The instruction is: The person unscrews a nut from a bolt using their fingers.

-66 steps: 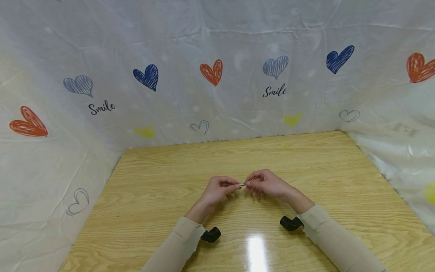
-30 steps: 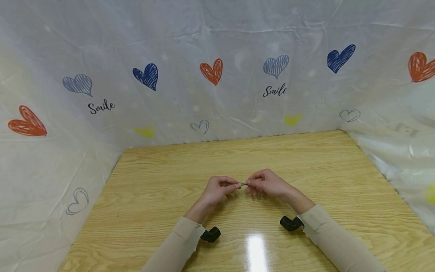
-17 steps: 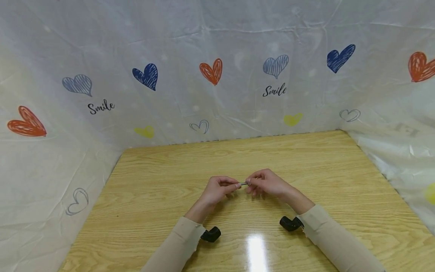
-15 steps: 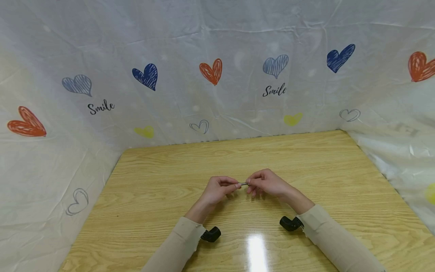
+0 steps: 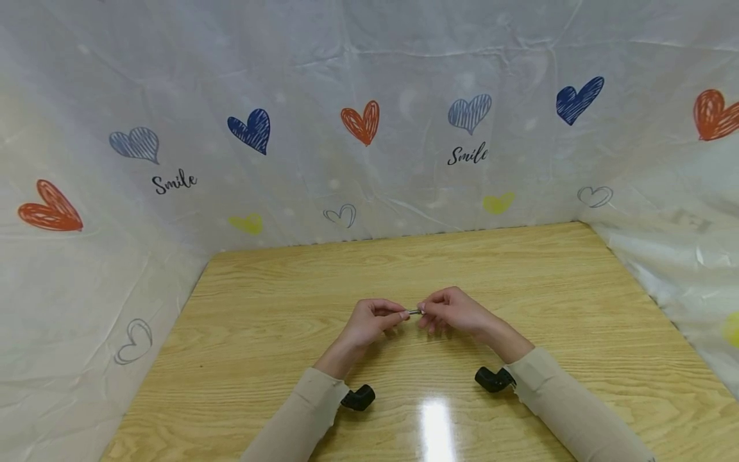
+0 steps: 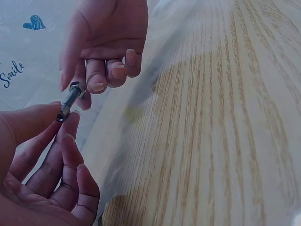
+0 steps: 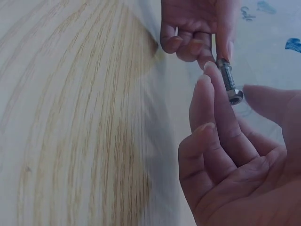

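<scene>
A small silver bolt bridges the two hands, held just above the tabletop. My left hand pinches one end of it between thumb and forefinger; in the left wrist view that end is partly covered by the fingertips. The threaded shank shows between the hands. At the other end sits a hex nut, where the thumb and forefinger of my right hand close on it from two sides. The remaining fingers of the right hand are bent and touch nothing.
A light wood-grain table lies under the hands. White sheeting printed with hearts and "Smile" hangs behind and at both sides. Black angled pieces stick out from the cuffs of both beige sleeves.
The right fingertips shift slightly at the nut end of the bolt. The left hand keeps its pinch, and both arms stay in place.
</scene>
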{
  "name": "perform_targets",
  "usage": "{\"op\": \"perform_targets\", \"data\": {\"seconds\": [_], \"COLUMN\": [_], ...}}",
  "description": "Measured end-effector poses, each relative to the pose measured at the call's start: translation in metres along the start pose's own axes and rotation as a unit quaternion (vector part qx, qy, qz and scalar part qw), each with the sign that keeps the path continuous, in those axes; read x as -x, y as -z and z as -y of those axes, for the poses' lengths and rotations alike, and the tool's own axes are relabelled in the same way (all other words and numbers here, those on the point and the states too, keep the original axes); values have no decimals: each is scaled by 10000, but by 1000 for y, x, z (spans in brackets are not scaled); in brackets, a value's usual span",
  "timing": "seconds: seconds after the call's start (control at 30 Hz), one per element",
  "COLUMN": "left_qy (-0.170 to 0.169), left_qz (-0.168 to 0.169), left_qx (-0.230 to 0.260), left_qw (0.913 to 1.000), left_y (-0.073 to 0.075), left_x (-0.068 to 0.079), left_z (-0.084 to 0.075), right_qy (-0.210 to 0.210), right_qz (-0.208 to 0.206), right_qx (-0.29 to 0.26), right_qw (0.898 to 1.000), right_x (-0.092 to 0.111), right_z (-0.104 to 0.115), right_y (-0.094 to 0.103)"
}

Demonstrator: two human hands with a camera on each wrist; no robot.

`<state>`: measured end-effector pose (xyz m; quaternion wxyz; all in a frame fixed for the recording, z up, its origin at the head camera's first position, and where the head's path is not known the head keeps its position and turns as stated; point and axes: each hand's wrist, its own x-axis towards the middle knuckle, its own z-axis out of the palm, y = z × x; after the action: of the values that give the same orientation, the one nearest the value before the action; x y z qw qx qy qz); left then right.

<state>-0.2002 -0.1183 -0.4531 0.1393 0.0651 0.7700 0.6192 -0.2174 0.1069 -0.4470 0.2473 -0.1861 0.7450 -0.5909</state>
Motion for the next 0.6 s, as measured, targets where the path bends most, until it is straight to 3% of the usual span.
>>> {"op": "perform_targets", "data": {"seconds": [0.6], "left_qy": [14], "left_qz": [-11], "left_qx": [-17], "left_qw": [10000], "left_y": [-1], "left_x": [-2], "left_z": [2], "right_qy": [-41], "right_qz": [-44], "right_qx": [15], "right_qw": [10000], "right_x": [-1], "right_z": [-1], "right_y": [0]}}
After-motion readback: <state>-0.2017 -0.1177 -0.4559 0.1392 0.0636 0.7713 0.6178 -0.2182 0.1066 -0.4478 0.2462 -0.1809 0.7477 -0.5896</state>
